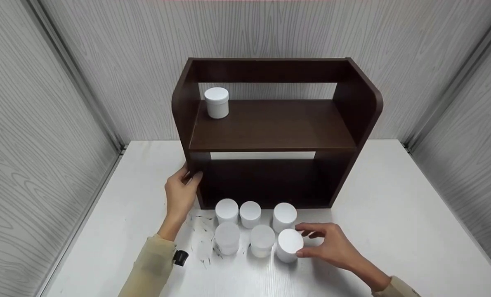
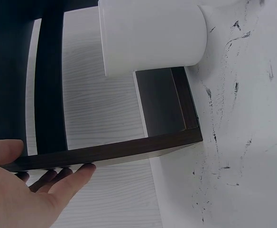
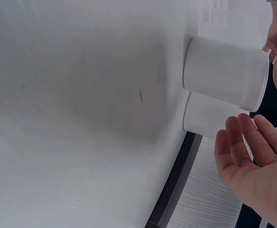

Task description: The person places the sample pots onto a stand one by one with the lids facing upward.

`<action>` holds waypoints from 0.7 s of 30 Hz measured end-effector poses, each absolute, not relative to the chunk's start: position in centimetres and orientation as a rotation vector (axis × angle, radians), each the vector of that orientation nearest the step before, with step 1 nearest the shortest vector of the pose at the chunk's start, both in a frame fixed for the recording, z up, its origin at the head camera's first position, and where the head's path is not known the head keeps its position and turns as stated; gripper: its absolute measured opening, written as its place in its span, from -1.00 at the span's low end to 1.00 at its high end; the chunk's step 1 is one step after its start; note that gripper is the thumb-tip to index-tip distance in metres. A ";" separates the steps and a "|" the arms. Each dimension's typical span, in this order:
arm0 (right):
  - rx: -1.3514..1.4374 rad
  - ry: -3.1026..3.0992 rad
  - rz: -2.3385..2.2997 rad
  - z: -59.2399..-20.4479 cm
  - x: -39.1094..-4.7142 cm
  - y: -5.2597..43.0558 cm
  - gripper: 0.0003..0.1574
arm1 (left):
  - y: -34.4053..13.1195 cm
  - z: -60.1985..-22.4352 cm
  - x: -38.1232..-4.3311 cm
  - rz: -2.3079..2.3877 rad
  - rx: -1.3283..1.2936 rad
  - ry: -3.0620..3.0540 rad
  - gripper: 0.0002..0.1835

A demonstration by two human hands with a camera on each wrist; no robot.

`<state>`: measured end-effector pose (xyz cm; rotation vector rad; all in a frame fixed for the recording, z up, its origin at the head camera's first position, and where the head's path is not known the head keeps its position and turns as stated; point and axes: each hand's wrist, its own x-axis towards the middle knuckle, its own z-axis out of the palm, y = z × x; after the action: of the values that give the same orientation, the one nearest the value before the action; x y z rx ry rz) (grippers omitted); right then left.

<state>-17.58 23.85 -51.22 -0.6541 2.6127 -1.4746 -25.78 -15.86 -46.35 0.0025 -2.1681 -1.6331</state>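
A dark brown two-tier shelf (image 1: 270,128) stands upright on the white table. My left hand (image 1: 180,190) grips its left side panel (image 2: 129,148), with the thumb on the inner side and fingers on the outer side. Beside the front right white jar (image 1: 290,246) is my right hand (image 1: 332,245), thumb and fingers spread to either side of the lid. In the right wrist view the fingers (image 3: 262,142) look apart from the jar (image 3: 224,71); whether the thumb touches it I cannot tell. Several more lidded jars, including a white one (image 1: 284,216) and a translucent-lidded one (image 1: 262,240), stand close by.
One white jar (image 1: 217,103) stands at the left of the upper tier. Dark scuff marks (image 2: 212,114) streak the table (image 1: 373,214) near the shelf's front left corner. Grey wood-patterned panels (image 1: 117,62) enclose the back and sides.
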 end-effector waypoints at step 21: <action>-0.654 2.598 -1.449 -51.7 -17.6 23.5 -0.26 | -15.8 -46.5 -25.8 -1.611 -0.015 -2.181 -0.50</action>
<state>-17.57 23.54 -51.72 -0.6544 2.5977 -1.4490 -25.77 -15.83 -46.50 -0.0151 -2.1812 -1.6114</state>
